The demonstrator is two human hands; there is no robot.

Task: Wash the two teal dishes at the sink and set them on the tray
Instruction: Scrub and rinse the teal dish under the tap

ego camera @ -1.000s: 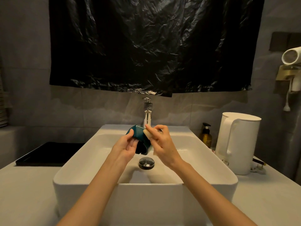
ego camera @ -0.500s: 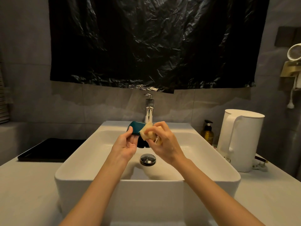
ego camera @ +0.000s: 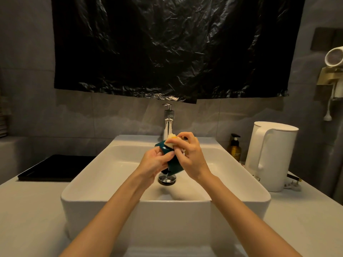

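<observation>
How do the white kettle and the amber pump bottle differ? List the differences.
The tall white kettle dwarfs the small amber pump bottle. The kettle has a loop handle and flat lid; the bottle has a black pump top. The kettle stands nearer the front, the bottle back by the wall. Both stand upright on the counter, right of the white rectangular sink.

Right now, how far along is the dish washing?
Nothing looks finished: no dish shows on the black tray. In hand: the left hand holds a teal dish over the sink, the right hand rubs a sponge on it. Left: rinse, set it on the tray, then the second dish, not in view.
</observation>
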